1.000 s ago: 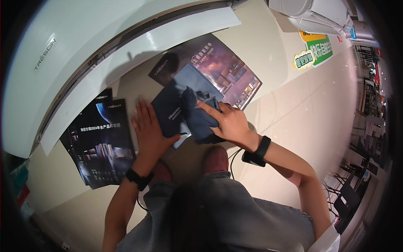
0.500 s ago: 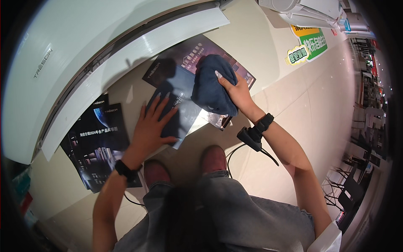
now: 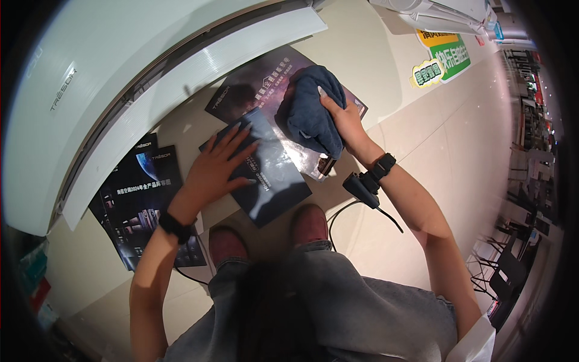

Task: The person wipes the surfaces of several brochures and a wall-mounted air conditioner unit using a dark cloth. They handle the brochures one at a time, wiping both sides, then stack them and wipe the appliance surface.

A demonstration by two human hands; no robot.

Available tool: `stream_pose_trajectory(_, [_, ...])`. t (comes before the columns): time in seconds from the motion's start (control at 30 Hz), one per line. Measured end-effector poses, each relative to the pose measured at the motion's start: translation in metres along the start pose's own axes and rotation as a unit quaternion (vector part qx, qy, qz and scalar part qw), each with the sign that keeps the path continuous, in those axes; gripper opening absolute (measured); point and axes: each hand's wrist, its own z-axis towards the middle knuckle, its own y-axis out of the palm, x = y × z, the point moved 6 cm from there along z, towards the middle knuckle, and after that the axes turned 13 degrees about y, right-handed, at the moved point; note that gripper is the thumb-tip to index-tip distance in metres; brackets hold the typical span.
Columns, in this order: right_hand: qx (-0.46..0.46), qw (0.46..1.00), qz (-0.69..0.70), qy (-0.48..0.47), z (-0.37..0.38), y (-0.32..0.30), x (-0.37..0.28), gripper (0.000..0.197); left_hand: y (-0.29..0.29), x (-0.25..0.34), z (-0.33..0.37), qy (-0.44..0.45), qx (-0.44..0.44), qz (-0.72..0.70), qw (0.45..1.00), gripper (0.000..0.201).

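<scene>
My left hand [image 3: 218,161] lies flat with fingers spread on a dark blue booklet [image 3: 280,175]. In my right hand [image 3: 351,125] is a bunched dark blue cloth [image 3: 312,111], gripped from its right side with the thumb on top. The cloth is over a purple, starry brochure [image 3: 241,81], which it partly covers. The booklet overlaps that brochure's near side. To the left of my left hand, black booklets [image 3: 145,202] lie overlapping. My right hand's far fingers are hidden by the cloth.
A large white air conditioner [image 3: 90,66] with a ribbed flap [image 3: 241,57] rises along the left. Another white unit [image 3: 446,18] is at the upper right, near a green and yellow sign [image 3: 449,57]. A black cable [image 3: 389,218] hangs by my right wrist. A chair [image 3: 506,274] stands far right.
The cloth in my right hand has moved slightly away from me and right. The dark blue booklet under my left hand has turned, its near end swinging right.
</scene>
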Motion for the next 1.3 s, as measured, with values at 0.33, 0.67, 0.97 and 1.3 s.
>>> stream_pose_trajectory(0.33, [0.090, 0.935, -0.212, -0.270, -0.060, 0.040, -0.018, 0.051, 0.029, 0.004, -0.019, -0.247, 0.146, 0.074, 0.955, 0.067])
stream_pose_trajectory(0.67, [-0.082, 0.633, -0.665, -0.389, -0.115, 0.071, 0.043, 0.085, 0.029, 0.003, -0.019, -0.256, 0.145, 0.072, 0.953, 0.065])
stream_pose_trajectory(0.97, [0.103, 0.734, -0.639, -0.209, -0.058, -0.023, -0.016, 0.072, 0.023, 0.010, -0.019, -0.193, 0.052, 0.035, 0.979, 0.088])
stream_pose_trajectory(1.3, [0.107, 0.760, -0.604, -0.214, -0.056, -0.024, -0.012, 0.065, 0.035, 0.050, -0.051, 0.027, -0.058, 0.055, 0.996, 0.081])
